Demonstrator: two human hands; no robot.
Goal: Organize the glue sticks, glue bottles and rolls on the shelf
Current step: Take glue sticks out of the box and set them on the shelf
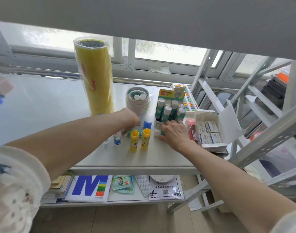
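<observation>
On the white shelf (pixel 43 105) a tall stack of yellow tape rolls (pixel 95 76) stands wrapped in plastic. Right of it a beige roll stack (pixel 138 103) holds two white-capped sticks inside. A green display box (pixel 169 106) holds several green glue sticks. Two yellow glue sticks (pixel 139 140) stand upright in front, with a small white glue bottle (pixel 117 138) to their left. My left hand (pixel 130 120) reaches down onto a green glue stick (pixel 135 132) lying flat behind the yellow ones; its fingers are hidden. My right hand (pixel 175 132) is closed on another lying green glue stick (pixel 158 132).
A blue cap (pixel 147 124) sits between my hands. An open white box of small packs (pixel 209 132) and a red pack (pixel 191 130) lie right of my right hand. Coloured beads (pixel 188 100) stand behind. Metal rack struts (pixel 244 115) rise at the right. Papers fill the lower shelf (pixel 110 187).
</observation>
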